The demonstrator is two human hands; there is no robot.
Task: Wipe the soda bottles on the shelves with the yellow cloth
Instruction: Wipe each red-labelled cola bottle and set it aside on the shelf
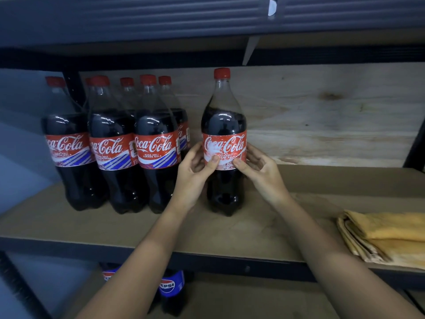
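A Coca-Cola bottle (223, 125) with a red cap stands upright on the brown shelf board (241, 229), apart from the others. My left hand (195, 171) holds its label from the left, thumb on the front. My right hand (259, 168) holds it from the right, thumb on the label. The label looks worn and whitish. A folded yellow cloth (386, 238) lies on the shelf at the right edge, untouched. Several more Coca-Cola bottles (115, 143) stand in a group at the left.
A plywood back panel (322, 116) closes the shelf behind. The upper shelf's dark metal beam (161, 56) runs overhead. A dark upright post (73, 88) stands at back left. Pepsi bottles (171, 288) sit on the shelf below.
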